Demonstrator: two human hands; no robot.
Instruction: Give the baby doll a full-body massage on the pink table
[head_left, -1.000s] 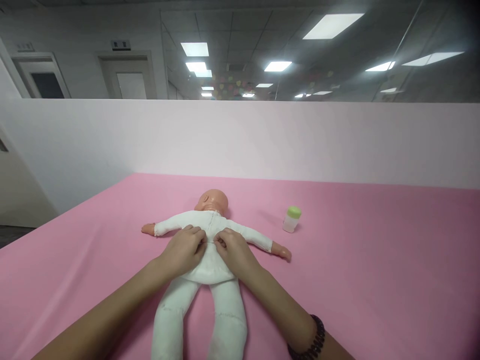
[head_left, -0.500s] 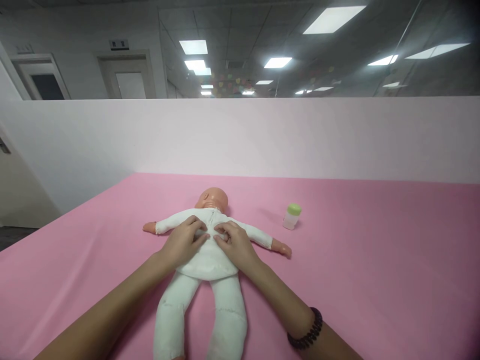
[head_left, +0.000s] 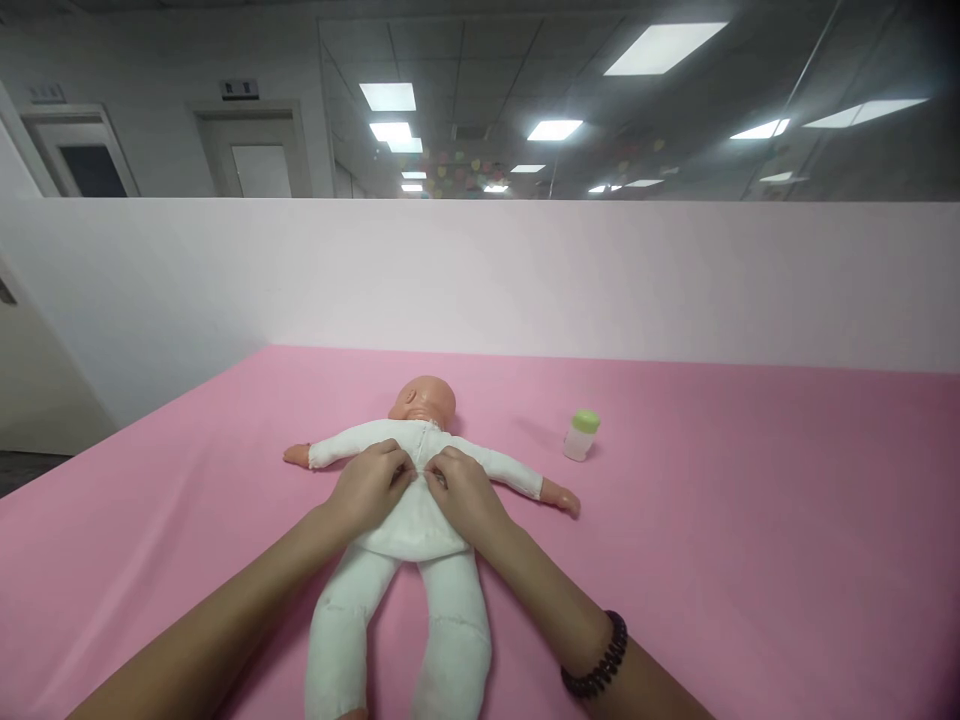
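A baby doll (head_left: 420,535) with a white cloth body lies stretched out, its arms spread and its bare plastic head turned to one side. A seam runs down the middle of its upper body. My left hand (head_left: 375,485) rests on the doll's torso left of that seam, fingertips pinched together at the white cloth. Mirroring it on the right side, my right hand (head_left: 466,492) has its fingers curled and pinched at the cloth too. Only a narrow gap separates the two hands. My fingers hide how much cloth is gripped.
A small clear bottle with a green cap (head_left: 582,435) stands to the right, beyond the doll's right-hand arm. Everything lies on a pink-covered surface (head_left: 712,530). Behind it rises a low white wall (head_left: 525,280) with a glass pane above. A dark coiled band (head_left: 600,660) circles my right wrist.
The fingers of both hands have curled in from a looser spread to a pinch on the doll's torso. Both hands stay at nearly the same place. Doll and bottle lie as before.
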